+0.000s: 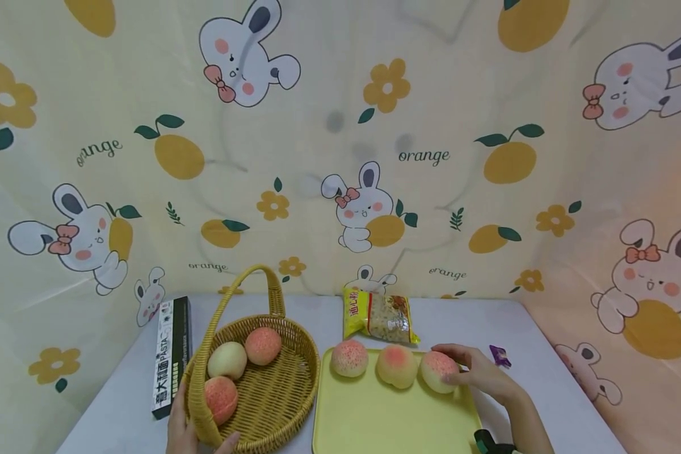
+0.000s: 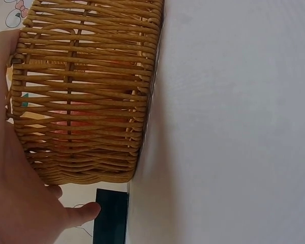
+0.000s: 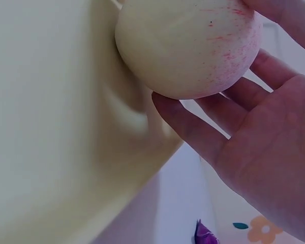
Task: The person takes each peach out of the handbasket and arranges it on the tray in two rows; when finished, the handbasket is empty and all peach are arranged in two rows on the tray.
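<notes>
My left hand (image 1: 183, 429) holds the near left side of a wicker basket (image 1: 280, 384), beside the foot of its tall handle. In the left wrist view, that hand (image 2: 25, 193) lies along the basket's rim (image 2: 81, 178). Two pink peaches (image 1: 263, 346) and a pale one (image 1: 227, 361) lie inside. At the far right corner of a yellow tray (image 1: 397, 419), my right hand (image 1: 479, 373) grips a pink-and-white peach (image 1: 438, 372). The right wrist view shows its fingers (image 3: 193, 124) around the peach (image 3: 188, 46). A pink peach (image 1: 349, 358) and a yellowish peach (image 1: 397, 366) sit to its left.
Behind the tray lies a yellow bag of pasta (image 1: 380, 316). A black-and-white pasta box (image 1: 171, 356) lies left of the basket. Right of the right hand is a small purple wrapped candy (image 1: 500, 356). A printed cloth (image 1: 318, 126) hangs round the white table (image 1: 465, 315).
</notes>
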Demonstrator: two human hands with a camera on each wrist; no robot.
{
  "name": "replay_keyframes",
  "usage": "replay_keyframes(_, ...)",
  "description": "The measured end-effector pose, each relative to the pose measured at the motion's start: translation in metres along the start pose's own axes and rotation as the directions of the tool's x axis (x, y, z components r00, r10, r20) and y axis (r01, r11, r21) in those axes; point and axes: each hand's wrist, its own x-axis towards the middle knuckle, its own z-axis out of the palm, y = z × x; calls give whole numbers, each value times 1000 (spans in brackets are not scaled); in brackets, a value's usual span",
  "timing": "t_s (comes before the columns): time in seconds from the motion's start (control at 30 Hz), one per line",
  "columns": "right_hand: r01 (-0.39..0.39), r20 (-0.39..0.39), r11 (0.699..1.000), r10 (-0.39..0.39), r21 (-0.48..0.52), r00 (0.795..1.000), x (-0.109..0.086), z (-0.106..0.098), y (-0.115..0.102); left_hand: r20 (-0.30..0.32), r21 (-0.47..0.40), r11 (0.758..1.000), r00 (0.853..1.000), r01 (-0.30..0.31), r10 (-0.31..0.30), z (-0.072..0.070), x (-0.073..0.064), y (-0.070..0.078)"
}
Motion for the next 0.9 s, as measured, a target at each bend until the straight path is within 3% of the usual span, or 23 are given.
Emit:
replay_keyframes(0.2, 14, 15, 999, -15, 29, 1000, -2, 1, 0, 2, -11, 1000, 1000, -3, 3, 0, 0, -1)
replay_keyframes(0.4, 3, -1, 1000, -3, -13, 1000, -1, 1, 4, -27, -3, 1000, 999, -29, 29, 1, -2, -1)
replay_keyframes(0.9, 1, 8, 1000, -1, 13, 1000, -3, 0, 9, 1, 32, 999, 1000, -15, 15, 0, -1, 1)
